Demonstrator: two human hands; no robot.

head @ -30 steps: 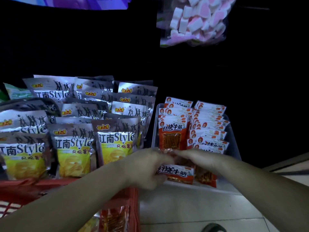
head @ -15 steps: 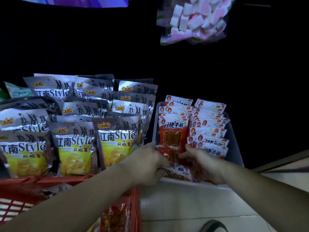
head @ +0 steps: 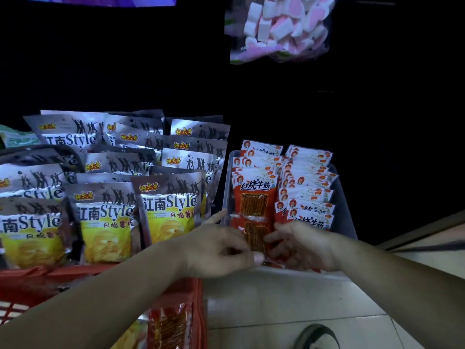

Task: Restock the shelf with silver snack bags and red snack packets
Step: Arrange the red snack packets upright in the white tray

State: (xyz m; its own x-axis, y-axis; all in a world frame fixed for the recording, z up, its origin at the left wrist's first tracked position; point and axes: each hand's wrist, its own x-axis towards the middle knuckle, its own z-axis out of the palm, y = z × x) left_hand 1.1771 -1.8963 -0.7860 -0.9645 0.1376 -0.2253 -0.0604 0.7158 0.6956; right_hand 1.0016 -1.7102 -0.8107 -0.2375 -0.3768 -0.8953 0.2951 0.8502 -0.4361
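Nearest, a red basket (head: pixel 176 293) sits under my left forearm with a red packet inside it. Just beyond, my left hand (head: pixel 216 250) and right hand (head: pixel 304 245) meet at the front of the clear tray (head: pixel 344 197), fingers of both pinching one red snack packet (head: pixel 255 238) standing against the front row. Behind it, more red snack packets (head: pixel 307 177) fill the tray in two rows. Left of the tray, silver snack bags (head: pixel 168 207) stand in ranks on the shelf. Farther up hangs a marshmallow bag (head: pixel 279 28).
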